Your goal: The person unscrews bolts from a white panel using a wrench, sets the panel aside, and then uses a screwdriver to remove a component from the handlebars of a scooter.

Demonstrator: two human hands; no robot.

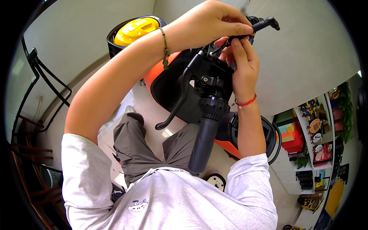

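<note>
In front of me stands an orange and black scooter point(163, 71) with a handlebar and a black rubber grip point(204, 147). A black brake lever point(184, 86) curves down on the grip's left. My left hand point(220, 25), a dark braided cord on its wrist, reaches across the handlebar's top and pinches a slim black rod with an angled end point(264, 25). Just below it my right hand point(243, 61), with a red cord bracelet, is closed with its fingertips against the rod's lower part, beside the clamp area. Where the rod meets the handlebar is partly hidden by my fingers.
A yellow helmet point(136, 31) sits in a black basket point(114, 49) at the upper left. Dark metal frames and wooden chair rungs point(34, 149) line the left side. Crowded shelves point(326, 134) stand at the right. A pale wall or panel point(303, 57) rises behind the handlebar.
</note>
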